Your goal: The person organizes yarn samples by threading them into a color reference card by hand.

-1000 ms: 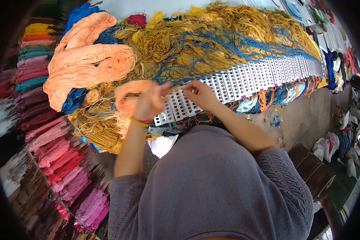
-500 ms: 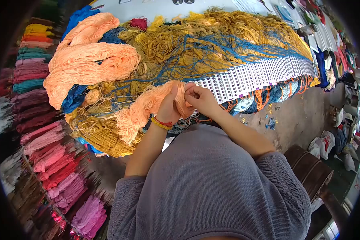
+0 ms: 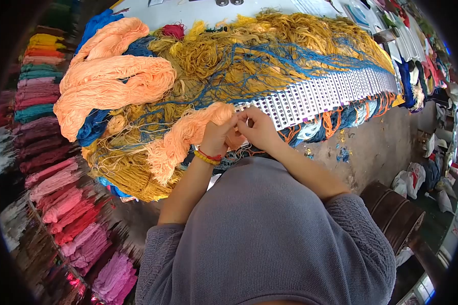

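A peach yarn hank (image 3: 180, 134) lies at the near edge of the heap, its frayed end pointing down-left. My left hand (image 3: 219, 134) is closed around the other end, with a red and a yellow band on the wrist. Close against it, my right hand (image 3: 259, 127) is pinched on the yarn; the exact strand under the fingertips is hidden. A little peach yarn shows below, between the two hands. Just right of the hands begins a long row of white cards with holes (image 3: 310, 101), threaded with blue, orange and pale strands.
Mustard yarn (image 3: 269, 35) is heaped across the white table (image 3: 188, 11). A larger peach hank (image 3: 117, 76) lies at the left, over blue yarn (image 3: 92, 126). Coloured skeins (image 3: 68, 203) line the left side. A brown drum-like object (image 3: 392, 211) stands at the right, near white bags (image 3: 409, 180).
The peach loop that ran up over the left fingers has slipped lower between the hands. Both hands have shifted slightly, the right fingers now nearer the left thumb.
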